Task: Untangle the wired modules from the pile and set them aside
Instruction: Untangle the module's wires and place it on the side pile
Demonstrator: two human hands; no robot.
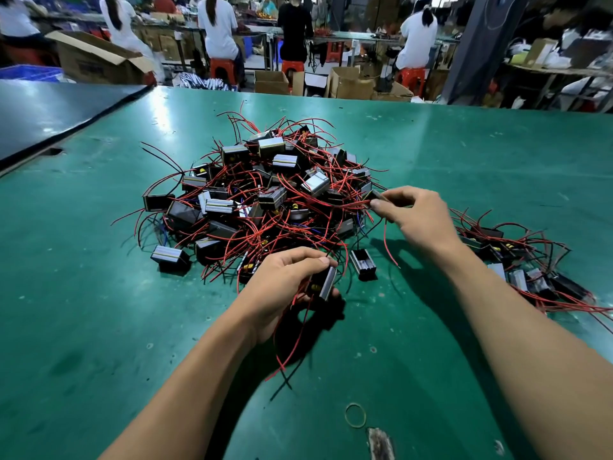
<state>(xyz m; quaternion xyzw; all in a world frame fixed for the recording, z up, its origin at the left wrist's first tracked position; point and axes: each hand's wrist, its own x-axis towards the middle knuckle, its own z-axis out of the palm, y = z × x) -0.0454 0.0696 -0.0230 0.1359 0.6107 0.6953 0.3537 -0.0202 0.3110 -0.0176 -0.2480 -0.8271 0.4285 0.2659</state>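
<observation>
A tangled pile of black box modules [265, 190] with red and black wires lies on the green table [99, 310]. My left hand [282, 287] grips one black module [326, 282] just in front of the pile, its red and black wires trailing down toward me. My right hand [418, 214] pinches another small module [376, 196] at the pile's right edge, with red wires running from it into the heap. A single module [363, 264] stands loose between my hands. To the right lies a smaller group of separated modules [517, 263] with their wires.
A yellow rubber band [355, 415] lies on the table near me, beside a worn patch [379, 443]. A dark panel [49, 111] covers the table's far left. Beyond the far edge are cardboard boxes [351, 83], red stools and several seated people at benches.
</observation>
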